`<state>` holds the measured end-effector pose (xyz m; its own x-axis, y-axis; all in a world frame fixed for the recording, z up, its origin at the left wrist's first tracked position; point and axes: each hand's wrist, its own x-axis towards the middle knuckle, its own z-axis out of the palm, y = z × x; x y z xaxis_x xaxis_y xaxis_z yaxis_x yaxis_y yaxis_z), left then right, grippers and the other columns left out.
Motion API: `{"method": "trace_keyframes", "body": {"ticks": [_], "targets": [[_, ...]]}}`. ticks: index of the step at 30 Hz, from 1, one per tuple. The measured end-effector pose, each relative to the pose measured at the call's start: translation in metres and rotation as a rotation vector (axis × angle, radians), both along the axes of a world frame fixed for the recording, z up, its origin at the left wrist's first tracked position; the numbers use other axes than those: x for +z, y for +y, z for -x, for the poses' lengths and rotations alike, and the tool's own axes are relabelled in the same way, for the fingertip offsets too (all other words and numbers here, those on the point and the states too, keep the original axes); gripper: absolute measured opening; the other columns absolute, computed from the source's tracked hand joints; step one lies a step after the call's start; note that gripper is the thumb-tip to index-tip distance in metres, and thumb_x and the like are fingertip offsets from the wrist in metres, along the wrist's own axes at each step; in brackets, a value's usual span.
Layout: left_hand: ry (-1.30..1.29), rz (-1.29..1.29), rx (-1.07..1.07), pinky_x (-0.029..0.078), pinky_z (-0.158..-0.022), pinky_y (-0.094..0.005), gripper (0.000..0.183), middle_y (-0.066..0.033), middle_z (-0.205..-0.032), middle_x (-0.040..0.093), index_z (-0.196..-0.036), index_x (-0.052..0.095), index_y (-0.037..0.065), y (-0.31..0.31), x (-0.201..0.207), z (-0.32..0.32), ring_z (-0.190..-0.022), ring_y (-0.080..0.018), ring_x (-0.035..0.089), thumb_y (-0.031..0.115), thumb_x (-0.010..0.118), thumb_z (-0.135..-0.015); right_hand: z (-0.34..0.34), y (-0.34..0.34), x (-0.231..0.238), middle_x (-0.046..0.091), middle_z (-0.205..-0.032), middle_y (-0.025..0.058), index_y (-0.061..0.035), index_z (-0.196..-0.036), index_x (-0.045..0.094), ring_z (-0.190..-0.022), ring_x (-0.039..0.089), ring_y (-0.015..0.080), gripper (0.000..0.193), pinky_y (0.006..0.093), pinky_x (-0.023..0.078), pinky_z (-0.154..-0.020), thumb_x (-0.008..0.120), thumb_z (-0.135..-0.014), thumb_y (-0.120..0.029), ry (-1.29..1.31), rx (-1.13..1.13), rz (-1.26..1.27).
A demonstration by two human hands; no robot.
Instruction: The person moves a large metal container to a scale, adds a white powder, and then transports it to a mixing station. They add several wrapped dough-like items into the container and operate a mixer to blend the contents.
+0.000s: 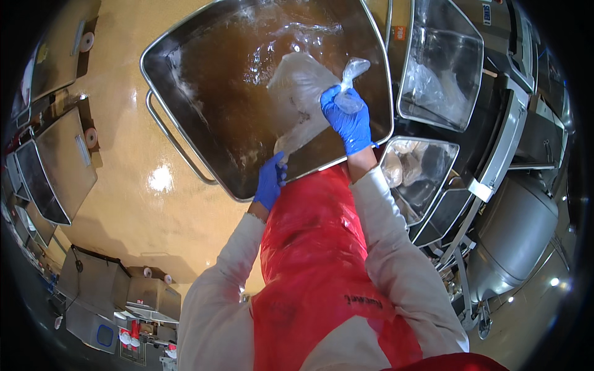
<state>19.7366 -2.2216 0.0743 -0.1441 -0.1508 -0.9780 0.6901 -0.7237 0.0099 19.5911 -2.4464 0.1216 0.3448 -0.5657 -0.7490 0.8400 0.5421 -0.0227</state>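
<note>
A large metal tub (185,145) in front of me holds brown liquid (229,68). Over its near part hangs a clear plastic bag (303,80), cloudy and partly filled with something pale that I cannot make out. My right hand (346,119), in a blue glove, is closed round the bag's gathered, twisted neck, whose end sticks up past the fingers. Beside the tub's near rim my left hand (270,180), also blue-gloved, has its fingers closed on the bag's lower corner.
To the right stand a metal bin (442,68) with clear plastic in it and a smaller bin (427,185) with pale, bagged lumps. Farther right is a grey metal cylinder (513,232) on a frame. Wheeled metal tubs (68,167) stand on the tan floor (136,216) at left.
</note>
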Motion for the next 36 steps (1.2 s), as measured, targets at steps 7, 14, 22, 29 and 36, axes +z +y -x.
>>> {"method": "trace_keyframes", "body": {"ticks": [7,14,22,29,36], "targets": [[-0.088,-0.011,-0.039,0.029,-0.038,-0.0217,0.028,0.0021,-0.069,0.057,-0.088,0.062,0.013,-0.004,-0.007,0.003,-0.047,-0.0055,0.043,0.040,0.068,-0.085,0.000,0.007,0.007,0.063,-0.068,0.0134,-0.0040,-0.080,0.062,-0.062,0.063,0.0286,0.010,0.0350,0.051,-0.057,0.054,-0.083,-0.009,-0.208,-0.248,-0.153],[-0.053,0.077,-0.144,0.029,-0.041,-0.0209,0.027,0.0019,-0.064,0.056,-0.080,0.061,0.013,0.003,0.013,0.028,-0.044,-0.0056,0.041,0.039,0.067,-0.086,-0.001,0.004,0.037,0.050,-0.062,0.0088,-0.0052,-0.080,0.057,-0.062,0.053,0.0226,0.016,0.0336,0.046,-0.066,0.053,-0.089,-0.018,0.160,-0.048,-0.069],[-0.091,0.317,-0.236,0.031,-0.045,-0.0219,0.024,0.0028,-0.063,0.053,-0.076,0.058,0.014,0.004,0.052,0.051,-0.050,-0.0051,0.043,0.031,0.058,-0.092,0.086,0.002,0.046,0.042,-0.063,0.0058,-0.0068,-0.075,0.048,-0.060,0.043,0.0174,0.021,0.0318,0.041,-0.065,0.052,-0.090,-0.021,-0.202,0.030,-0.147],[0.005,0.559,-0.258,0.035,-0.050,-0.0202,0.020,0.0018,-0.070,0.059,-0.083,0.061,0.012,-0.012,0.025,0.059,-0.056,-0.0051,0.047,0.029,0.062,-0.092,0.107,0.005,0.069,0.049,-0.071,0.0051,-0.0079,-0.097,0.057,-0.062,0.047,0.0175,0.015,0.0338,0.043,-0.062,0.051,-0.095,-0.021,-0.103,-0.128,-0.066],[-0.160,0.471,-0.554,0.044,-0.063,-0.0287,0.024,-0.0023,-0.086,0.064,-0.097,0.065,0.010,-0.042,-0.076,0.063,-0.070,-0.0116,0.055,0.032,0.055,-0.094,0.212,-0.021,0.130,0.064,-0.105,0.0122,-0.0116,-0.128,0.052,-0.080,0.062,0.0196,0.032,0.0325,0.052,-0.069,0.053,-0.097,-0.021,1.164,0.428,0.077]]}}
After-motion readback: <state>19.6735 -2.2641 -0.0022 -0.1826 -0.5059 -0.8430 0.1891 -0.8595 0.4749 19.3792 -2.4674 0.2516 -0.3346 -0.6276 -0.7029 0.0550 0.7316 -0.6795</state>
